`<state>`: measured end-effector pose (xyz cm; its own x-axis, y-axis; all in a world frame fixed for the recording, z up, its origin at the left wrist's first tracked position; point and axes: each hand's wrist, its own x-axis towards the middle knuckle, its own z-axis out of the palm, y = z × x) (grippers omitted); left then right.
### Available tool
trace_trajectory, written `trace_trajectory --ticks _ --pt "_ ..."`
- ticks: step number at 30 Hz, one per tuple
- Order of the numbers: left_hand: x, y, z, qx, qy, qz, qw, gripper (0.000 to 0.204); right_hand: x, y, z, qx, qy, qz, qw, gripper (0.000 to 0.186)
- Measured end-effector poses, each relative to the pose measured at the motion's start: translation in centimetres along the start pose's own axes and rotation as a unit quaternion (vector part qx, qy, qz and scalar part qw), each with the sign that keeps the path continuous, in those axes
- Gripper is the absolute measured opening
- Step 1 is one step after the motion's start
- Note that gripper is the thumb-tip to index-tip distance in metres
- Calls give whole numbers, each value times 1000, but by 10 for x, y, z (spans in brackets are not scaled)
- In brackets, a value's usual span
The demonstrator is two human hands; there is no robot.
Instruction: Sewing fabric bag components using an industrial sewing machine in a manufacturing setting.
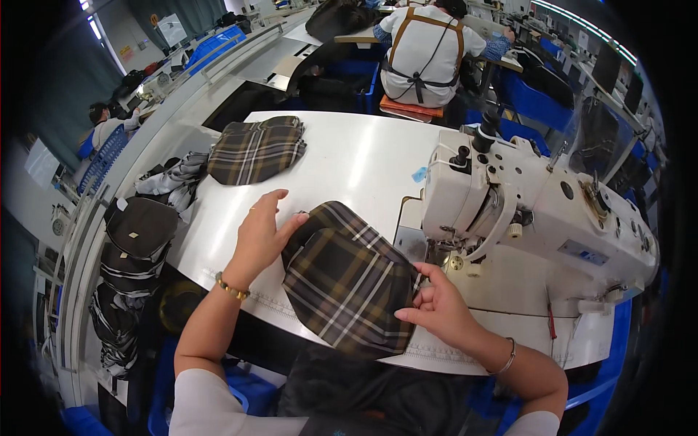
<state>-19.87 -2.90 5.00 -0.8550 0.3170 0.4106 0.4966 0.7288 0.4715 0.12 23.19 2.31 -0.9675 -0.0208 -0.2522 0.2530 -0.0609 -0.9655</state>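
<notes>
A dark plaid fabric piece [347,291] with brown and white lines, many-sided and in layers, lies on the white sewing table [338,156] in front of me. My right hand [436,304] pinches its right edge between thumb and fingers, close to the sewing machine's needle area. At its upper left edge is my left hand [265,231], fingers spread and raised, with the thumb tip at the cloth; whether it touches cannot be made out. The white sewing machine [538,200] stands to the right of the piece.
More plaid pieces [254,150] lie at the table's far left. Dark stacked sewn pieces [142,229] and bundled grey cloth [174,178] sit beyond the left edge. Red-handled tool [551,323] rests right of the machine bed. A co-worker [425,54] sits ahead, back turned.
</notes>
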Motion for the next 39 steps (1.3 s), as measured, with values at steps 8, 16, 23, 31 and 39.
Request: trace_trajectory --ticks 8,16,23,31,39 --pt "71 -46 -8 13 30 31 999 23 -4 2 -1 -63 -19 -34 997 74" --pt "134 -162 -61 233 173 -122 949 34 -3 5 2 -180 57 -135 973 77" --pt "45 -165 -144 241 -45 -148 958 47 -2 14 2 20 40 -147 988 79" --pt "-25 -167 -188 324 -95 -220 915 29 3 17 7 -30 70 -121 990 68" --pt "-26 -190 -217 221 117 -201 947 28 1 17 3 -80 22 -220 972 13"
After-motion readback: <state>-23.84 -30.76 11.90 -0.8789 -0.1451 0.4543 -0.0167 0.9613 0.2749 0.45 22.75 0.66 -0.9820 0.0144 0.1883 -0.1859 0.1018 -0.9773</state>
